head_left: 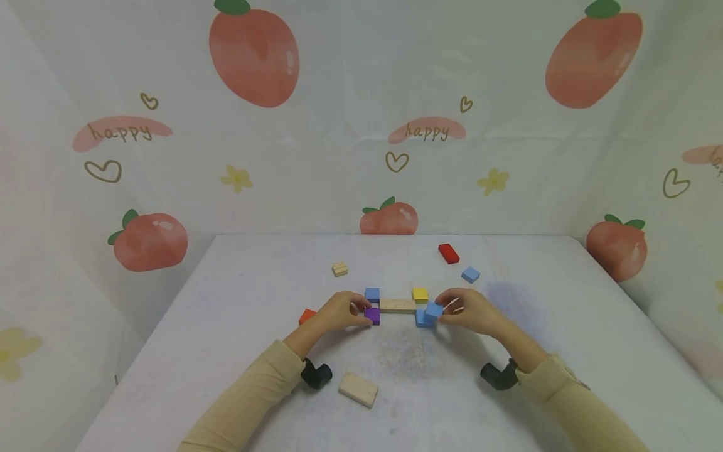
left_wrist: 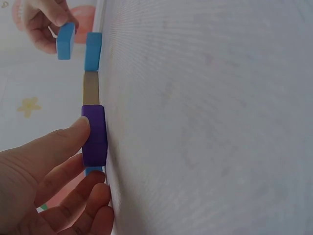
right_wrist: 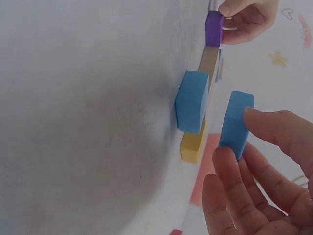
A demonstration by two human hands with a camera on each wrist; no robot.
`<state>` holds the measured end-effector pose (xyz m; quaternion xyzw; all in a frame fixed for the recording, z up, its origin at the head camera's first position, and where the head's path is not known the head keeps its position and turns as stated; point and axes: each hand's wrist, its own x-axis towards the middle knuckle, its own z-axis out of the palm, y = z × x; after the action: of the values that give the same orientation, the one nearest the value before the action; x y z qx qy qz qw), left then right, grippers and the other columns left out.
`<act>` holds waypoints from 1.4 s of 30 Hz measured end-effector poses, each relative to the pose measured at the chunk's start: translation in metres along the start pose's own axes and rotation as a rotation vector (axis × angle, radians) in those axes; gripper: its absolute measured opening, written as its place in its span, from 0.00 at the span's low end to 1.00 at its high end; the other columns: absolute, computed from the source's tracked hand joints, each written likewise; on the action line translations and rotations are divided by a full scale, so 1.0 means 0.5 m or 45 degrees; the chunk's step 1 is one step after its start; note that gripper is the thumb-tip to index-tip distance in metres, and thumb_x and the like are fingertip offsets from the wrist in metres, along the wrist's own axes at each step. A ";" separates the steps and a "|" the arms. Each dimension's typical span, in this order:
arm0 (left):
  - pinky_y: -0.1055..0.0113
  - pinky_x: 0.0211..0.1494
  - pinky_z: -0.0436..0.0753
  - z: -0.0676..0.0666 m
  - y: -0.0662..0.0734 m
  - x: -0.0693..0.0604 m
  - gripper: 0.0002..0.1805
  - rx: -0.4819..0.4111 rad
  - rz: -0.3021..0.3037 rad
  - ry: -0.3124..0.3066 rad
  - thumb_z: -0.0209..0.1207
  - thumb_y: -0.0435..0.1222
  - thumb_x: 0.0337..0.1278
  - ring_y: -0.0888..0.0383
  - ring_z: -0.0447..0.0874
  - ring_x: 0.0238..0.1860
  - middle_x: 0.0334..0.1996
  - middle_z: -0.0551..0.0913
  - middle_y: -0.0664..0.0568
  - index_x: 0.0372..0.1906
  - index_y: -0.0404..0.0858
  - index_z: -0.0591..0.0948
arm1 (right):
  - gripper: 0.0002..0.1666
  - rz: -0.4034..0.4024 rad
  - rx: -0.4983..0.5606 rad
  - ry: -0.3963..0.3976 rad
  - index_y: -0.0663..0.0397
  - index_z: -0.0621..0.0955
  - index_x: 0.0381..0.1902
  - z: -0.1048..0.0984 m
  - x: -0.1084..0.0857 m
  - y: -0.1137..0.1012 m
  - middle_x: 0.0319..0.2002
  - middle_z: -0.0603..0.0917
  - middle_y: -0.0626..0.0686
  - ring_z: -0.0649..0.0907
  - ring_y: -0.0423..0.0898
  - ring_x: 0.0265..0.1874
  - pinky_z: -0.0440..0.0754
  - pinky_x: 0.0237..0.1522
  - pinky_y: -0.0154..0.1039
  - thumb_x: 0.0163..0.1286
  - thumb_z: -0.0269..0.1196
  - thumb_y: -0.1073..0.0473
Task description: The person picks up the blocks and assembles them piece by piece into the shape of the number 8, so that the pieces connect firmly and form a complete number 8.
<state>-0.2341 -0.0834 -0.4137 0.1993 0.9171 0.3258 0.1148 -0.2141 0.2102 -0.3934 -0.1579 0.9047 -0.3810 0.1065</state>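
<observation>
My left hand [head_left: 339, 312] holds a purple block [head_left: 373, 316] lying on the table, with the thumb on its near side. Between the thumb and fingers of my right hand [head_left: 471, 311] is a blue block [right_wrist: 237, 122], raised off the table. Just below it lies a second blue block [right_wrist: 191, 100]. A flat wooden plank [head_left: 398, 306] spans from the purple block's side across to the right-hand blocks. Behind the purple block sits another blue block [head_left: 372, 293]; a yellow block [head_left: 420, 294] is at the plank's far right end.
Farther back lie a red block [head_left: 449, 253], a light blue block [head_left: 471, 274] and a small ridged wooden piece [head_left: 339, 269]. An orange-red block [head_left: 307, 316] is partly hidden by the left hand. A wooden block [head_left: 358, 388] lies nearer the front, between the forearms.
</observation>
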 end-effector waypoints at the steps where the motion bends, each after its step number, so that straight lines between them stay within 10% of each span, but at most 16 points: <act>1: 0.74 0.37 0.75 0.000 0.000 0.000 0.17 -0.001 0.001 0.001 0.68 0.38 0.47 0.61 0.74 0.34 0.37 0.83 0.50 0.45 0.38 0.82 | 0.18 -0.006 0.001 -0.005 0.64 0.78 0.45 0.002 -0.001 -0.001 0.40 0.82 0.58 0.82 0.46 0.37 0.83 0.45 0.44 0.56 0.67 0.63; 42: 0.72 0.39 0.77 -0.001 -0.004 -0.002 0.18 -0.015 0.040 0.001 0.68 0.38 0.47 0.61 0.75 0.34 0.37 0.83 0.49 0.45 0.37 0.82 | 0.16 -0.205 -0.002 -0.142 0.62 0.79 0.39 0.044 -0.017 0.012 0.34 0.81 0.54 0.80 0.36 0.30 0.82 0.38 0.32 0.54 0.69 0.63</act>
<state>-0.2338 -0.0853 -0.4145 0.2129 0.9119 0.3331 0.1105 -0.2006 0.2029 -0.4120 -0.2512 0.8821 -0.3782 0.1257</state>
